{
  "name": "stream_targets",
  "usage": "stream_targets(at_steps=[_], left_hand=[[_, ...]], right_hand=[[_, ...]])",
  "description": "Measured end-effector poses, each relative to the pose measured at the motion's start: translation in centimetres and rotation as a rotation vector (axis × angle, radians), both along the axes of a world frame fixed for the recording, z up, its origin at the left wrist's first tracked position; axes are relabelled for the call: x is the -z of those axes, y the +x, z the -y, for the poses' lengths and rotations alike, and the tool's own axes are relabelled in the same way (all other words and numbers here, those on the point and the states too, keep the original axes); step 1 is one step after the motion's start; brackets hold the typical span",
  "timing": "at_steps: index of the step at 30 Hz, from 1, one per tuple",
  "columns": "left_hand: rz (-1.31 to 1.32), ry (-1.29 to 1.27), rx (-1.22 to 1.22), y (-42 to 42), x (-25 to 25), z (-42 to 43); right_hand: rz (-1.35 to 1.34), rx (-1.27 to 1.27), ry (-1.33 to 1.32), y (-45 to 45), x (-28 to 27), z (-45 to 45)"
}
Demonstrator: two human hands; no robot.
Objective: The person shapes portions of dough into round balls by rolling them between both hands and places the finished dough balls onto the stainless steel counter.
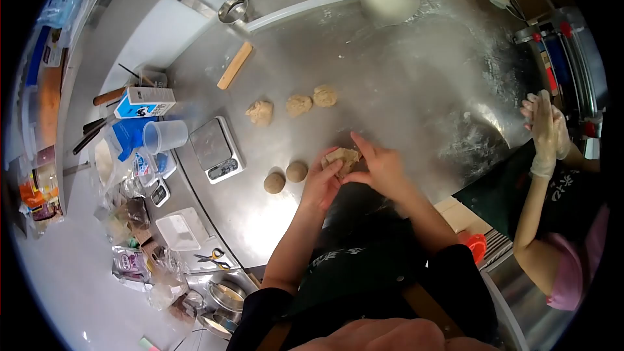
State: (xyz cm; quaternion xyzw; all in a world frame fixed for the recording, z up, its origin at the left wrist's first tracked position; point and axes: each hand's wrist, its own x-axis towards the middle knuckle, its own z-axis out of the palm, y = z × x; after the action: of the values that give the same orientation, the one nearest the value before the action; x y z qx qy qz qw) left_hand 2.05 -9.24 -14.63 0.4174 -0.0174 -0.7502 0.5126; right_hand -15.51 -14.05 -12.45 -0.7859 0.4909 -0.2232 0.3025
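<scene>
Dough piece (pixel 346 158), one unit, is resting in the left hand (pixel 318 187) above the tabletop (pixel 403 91), close to its near edge. The left fingers are clamping on it, with the thumb pressing its upper face. The right hand (pixel 385 170) is standing at its right side, fingers spreading apart and the index finger pointing away; whether the right thumb is touching the dough is not clear.

Five further dough units are lying on the tabletop. Two smooth balls (pixel 297 171) are sitting side by side, just left of the left fingers. Three rough lumps (pixel 299 105) are forming a row beyond the fingers; the two right-hand lumps are lying close together and the third is standing apart to their left.

One digital scale (pixel 218 149) is standing farther left, near the tabletop's left edge. One wooden block (pixel 235 65) is lying beyond it. One bowl (pixel 390 0) is standing at the far edge.

Room for moving is extending right of the right fingers, over flour-marked metal, toward a co-worker's two gloved hands (pixel 545 131), which are meeting beyond the right side. The near edge is limiting movement toward the body.
</scene>
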Motion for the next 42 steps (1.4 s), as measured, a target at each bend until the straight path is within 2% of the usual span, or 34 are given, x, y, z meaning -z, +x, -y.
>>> stream_targets(at_steps=[2, 5, 7, 9, 11, 13, 15, 16, 19, 23, 26, 29, 32, 35, 36, 39, 40, 42], left_hand=[[0.006, 0.063, -0.003, -0.8, 0.2, -0.2], [0.048, 0.131, 0.019, -1.2, 1.6, -1.8], [0.087, 0.149, 0.041, -1.3, 1.8, -3.1], [0.130, 0.154, 0.056, -1.4, 1.3, -4.5], [0.157, 0.178, 0.051, -1.6, 0.4, -5.7], [0.194, 0.219, 0.036, -1.9, -0.5, -6.5], [0.251, 0.297, 0.021, -2.2, -1.9, -6.7], [0.283, 0.353, 0.016, -2.2, -2.4, -6.9], [0.269, 0.350, -0.166, -2.5, -2.4, -8.6], [0.247, 0.269, -0.257, -2.1, -1.6, -10.6], [0.257, 0.276, -0.239, -1.9, -2.1, -11.2], [0.277, 0.251, -0.210, -1.4, -3.6, -10.8], [0.313, 0.261, -0.225, -0.7, -3.5, -12.3], [0.328, 0.266, -0.244, 0.0, -3.9, -14.1], [0.308, 0.260, -0.222, 0.4, -3.2, -14.9], [0.305, 0.304, -0.168, 1.3, -2.5, -15.3], [0.287, 0.263, -0.174, 1.8, -1.5, -15.5], [0.260, 0.191, -0.182, 2.6, -1.4, -15.8]], right_hand=[[0.019, -0.086, 0.062, -2.9, 0.3, 2.4], [-0.139, 0.178, -0.154, -6.2, 1.6, 10.2], [-0.081, 0.343, -0.309, -7.3, 1.7, 16.9], [-0.113, 0.395, -0.401, -7.3, 0.8, 22.9], [-0.255, 0.353, -0.391, -7.0, 0.5, 28.0], [-0.366, 0.264, -0.484, -6.9, 2.9, 32.9], [-0.569, 0.215, -0.348, -7.0, 6.1, 37.3], [-0.670, 0.184, -0.274, -6.4, 6.6, 38.1], [-0.715, 0.237, -0.101, -5.1, 7.0, 38.8], [-0.650, 0.275, -0.080, -6.6, 10.5, 40.6], [-0.525, 0.241, -0.072, -7.2, 9.4, 40.0], [-0.623, 0.150, -0.172, -7.3, 10.8, 40.8], [-0.587, 0.339, -0.187, -6.4, 10.5, 40.6], [-0.282, 0.405, -0.292, -7.6, 10.6, 39.8], [-0.099, 0.407, -0.270, -8.0, 9.7, 38.3], [0.612, 0.391, 0.238, -8.3, 7.0, 31.3], [0.655, 0.390, 0.313, -7.6, 5.6, 27.3], [0.671, 0.198, 0.423, -7.2, 6.5, 18.9]])
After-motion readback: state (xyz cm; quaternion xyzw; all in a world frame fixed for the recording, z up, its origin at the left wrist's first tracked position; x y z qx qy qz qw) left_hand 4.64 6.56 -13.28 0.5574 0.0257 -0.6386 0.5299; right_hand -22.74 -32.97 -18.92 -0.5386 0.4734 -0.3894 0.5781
